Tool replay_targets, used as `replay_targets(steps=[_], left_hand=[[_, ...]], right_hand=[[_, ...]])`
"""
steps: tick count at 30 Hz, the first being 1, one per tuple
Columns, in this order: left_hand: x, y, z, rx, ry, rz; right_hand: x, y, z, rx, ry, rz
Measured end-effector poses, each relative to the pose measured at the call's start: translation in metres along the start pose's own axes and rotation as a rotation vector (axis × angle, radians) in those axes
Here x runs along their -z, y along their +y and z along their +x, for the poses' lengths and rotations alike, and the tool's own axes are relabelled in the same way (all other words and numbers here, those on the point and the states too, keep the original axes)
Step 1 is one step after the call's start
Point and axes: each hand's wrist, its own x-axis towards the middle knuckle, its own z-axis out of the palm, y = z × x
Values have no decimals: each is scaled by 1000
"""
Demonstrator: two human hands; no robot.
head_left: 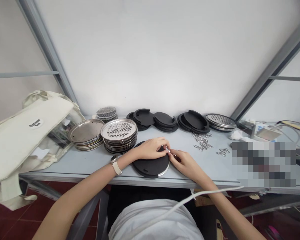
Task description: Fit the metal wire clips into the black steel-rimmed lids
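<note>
A round black disc lies near the table's front edge, with a silvery rim showing along its lower right side and a small slot near the front. Over its upper part is my left hand, thumb and fingers pinched together near the disc's right edge. My right hand comes from the right, its fingertips closed and meeting the left ones there. A small light, shiny bit shows between the fingertips, too small and covered to name. My fingers hide the disc's upper right edge.
Stacks of metal grater discs and plain metal discs stand left. Black discs line the wall, with more grater discs at right. Small wire clips lie right of my hands. A cream bag covers the left end.
</note>
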Motion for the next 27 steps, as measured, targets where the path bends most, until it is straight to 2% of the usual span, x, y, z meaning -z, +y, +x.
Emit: replay_targets(steps=[27], left_hand=[[0, 1, 0, 17, -15, 10]], right_hand=[[0, 0, 0, 6, 1, -2]])
